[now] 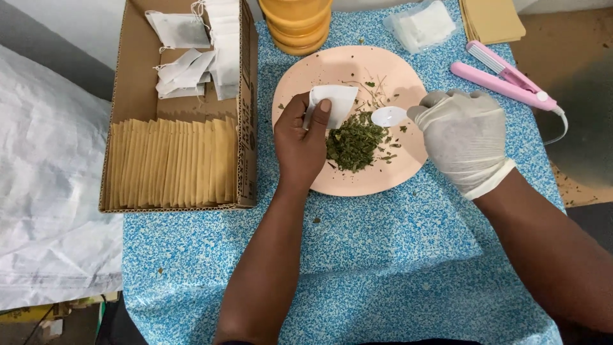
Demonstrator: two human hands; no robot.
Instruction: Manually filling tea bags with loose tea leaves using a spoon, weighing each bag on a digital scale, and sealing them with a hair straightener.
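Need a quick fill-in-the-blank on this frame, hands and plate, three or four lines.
1. The left hand holds a small white ____ over the plate.
2. The right hand wears a white ____ and holds a spoon.
3. The dried green leaves lie on a ____ plate.
4. The cardboard box stands on the ____ side of the plate.

Missing words: bag; glove; pink; left

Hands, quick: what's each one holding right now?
Left hand: closed on a small white paper bag.
Right hand, gloved: closed on a white spoon over the dried herbs.
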